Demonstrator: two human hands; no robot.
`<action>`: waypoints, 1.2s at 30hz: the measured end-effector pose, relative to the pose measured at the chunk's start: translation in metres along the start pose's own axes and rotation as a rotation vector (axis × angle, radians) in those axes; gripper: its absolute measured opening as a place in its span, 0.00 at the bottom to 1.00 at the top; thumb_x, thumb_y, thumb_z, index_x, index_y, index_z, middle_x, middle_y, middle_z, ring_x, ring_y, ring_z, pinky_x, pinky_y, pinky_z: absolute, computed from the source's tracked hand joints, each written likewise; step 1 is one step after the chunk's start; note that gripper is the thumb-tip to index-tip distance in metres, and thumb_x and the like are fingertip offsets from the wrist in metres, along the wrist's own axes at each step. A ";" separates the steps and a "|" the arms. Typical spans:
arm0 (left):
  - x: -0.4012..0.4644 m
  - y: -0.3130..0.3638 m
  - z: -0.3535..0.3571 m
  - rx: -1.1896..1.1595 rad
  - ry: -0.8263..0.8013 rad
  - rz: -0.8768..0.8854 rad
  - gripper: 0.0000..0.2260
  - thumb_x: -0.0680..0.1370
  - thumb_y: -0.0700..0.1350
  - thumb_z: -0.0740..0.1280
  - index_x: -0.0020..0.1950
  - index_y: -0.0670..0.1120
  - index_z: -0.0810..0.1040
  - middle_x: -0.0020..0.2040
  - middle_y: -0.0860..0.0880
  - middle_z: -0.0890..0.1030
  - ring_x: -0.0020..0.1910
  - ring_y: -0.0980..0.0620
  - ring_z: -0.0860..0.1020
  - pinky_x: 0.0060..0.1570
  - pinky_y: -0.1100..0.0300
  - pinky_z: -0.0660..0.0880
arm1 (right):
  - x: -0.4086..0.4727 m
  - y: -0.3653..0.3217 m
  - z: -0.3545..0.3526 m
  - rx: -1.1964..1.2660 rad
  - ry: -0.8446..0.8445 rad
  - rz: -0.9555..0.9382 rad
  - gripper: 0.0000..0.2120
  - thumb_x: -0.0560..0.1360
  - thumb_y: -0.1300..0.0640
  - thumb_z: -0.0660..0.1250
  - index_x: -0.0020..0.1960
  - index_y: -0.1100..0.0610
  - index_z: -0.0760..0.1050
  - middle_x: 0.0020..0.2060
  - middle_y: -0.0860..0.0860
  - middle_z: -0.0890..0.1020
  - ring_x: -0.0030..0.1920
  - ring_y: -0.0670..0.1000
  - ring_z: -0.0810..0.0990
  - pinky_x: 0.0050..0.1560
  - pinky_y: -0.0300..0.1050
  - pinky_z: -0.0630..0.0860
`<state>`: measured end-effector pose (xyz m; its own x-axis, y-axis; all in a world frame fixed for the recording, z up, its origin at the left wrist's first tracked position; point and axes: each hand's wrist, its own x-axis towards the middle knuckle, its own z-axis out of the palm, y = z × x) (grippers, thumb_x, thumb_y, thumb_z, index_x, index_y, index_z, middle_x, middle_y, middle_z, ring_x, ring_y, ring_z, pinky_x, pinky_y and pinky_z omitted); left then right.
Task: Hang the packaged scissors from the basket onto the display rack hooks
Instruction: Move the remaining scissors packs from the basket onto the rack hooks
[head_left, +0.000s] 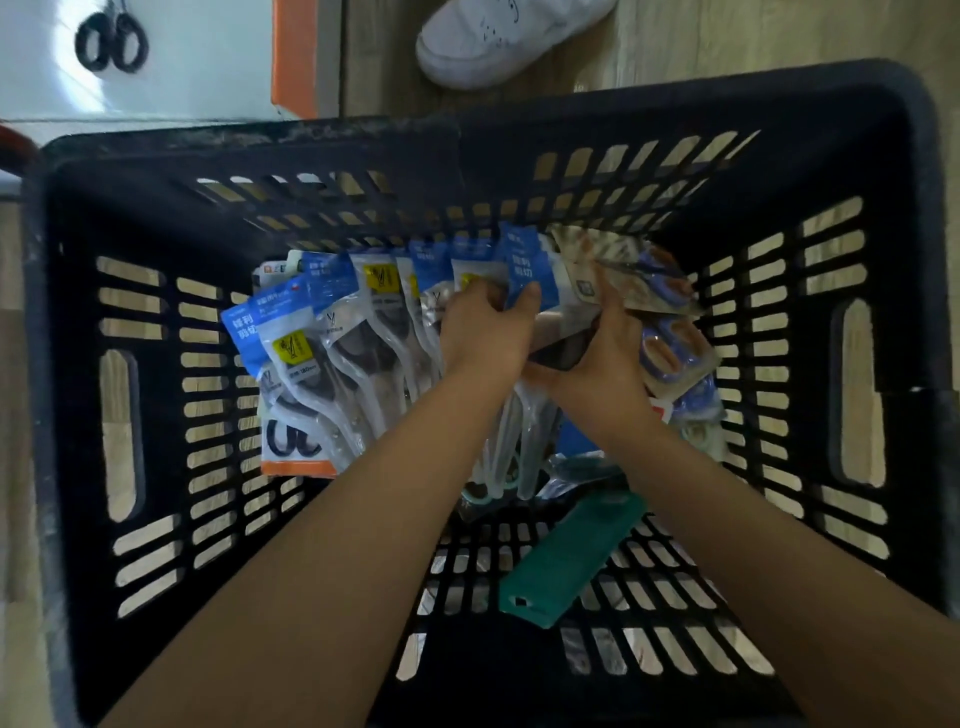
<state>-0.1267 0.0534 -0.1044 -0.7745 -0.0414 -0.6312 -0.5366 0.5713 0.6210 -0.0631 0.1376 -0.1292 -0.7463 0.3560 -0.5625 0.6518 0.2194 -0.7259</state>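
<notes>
Scissors packs (332, 332) fanned in basket (519, 135); both hands among them; flat case (566, 558) nearer; shoe (498, 41) beyond basket.

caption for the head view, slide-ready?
Both hands, left and right, grip packaged scissors inside the black basket.

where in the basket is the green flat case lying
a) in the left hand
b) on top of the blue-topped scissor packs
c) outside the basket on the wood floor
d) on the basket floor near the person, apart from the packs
d: the green flat case lies on the slotted floor of the black basket, nearer the person than the fanned scissor packs, and neither hand touches it.
</notes>
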 end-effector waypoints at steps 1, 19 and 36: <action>-0.003 -0.001 -0.002 -0.061 -0.020 -0.021 0.12 0.78 0.51 0.65 0.46 0.41 0.75 0.37 0.48 0.74 0.38 0.51 0.74 0.33 0.65 0.69 | 0.000 -0.001 -0.002 0.046 -0.001 0.018 0.50 0.63 0.53 0.79 0.75 0.55 0.52 0.67 0.53 0.63 0.66 0.50 0.65 0.63 0.43 0.67; -0.025 -0.021 -0.050 -0.437 0.055 -0.118 0.10 0.81 0.46 0.59 0.62 0.47 0.72 0.51 0.54 0.74 0.50 0.58 0.73 0.49 0.64 0.69 | -0.016 -0.042 -0.019 0.353 -0.041 0.166 0.29 0.74 0.62 0.69 0.71 0.56 0.62 0.56 0.51 0.79 0.53 0.49 0.79 0.46 0.34 0.76; -0.162 0.102 -0.266 -0.595 0.252 0.073 0.08 0.79 0.49 0.63 0.52 0.48 0.79 0.39 0.53 0.81 0.36 0.57 0.79 0.31 0.70 0.73 | -0.140 -0.307 -0.065 0.283 -0.284 -0.178 0.05 0.77 0.59 0.65 0.49 0.52 0.79 0.46 0.51 0.85 0.51 0.54 0.83 0.56 0.53 0.77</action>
<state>-0.1450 -0.1000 0.1849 -0.8318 -0.2519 -0.4946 -0.5178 0.0312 0.8549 -0.1499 0.0798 0.1983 -0.8771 0.0627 -0.4762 0.4761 -0.0166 -0.8792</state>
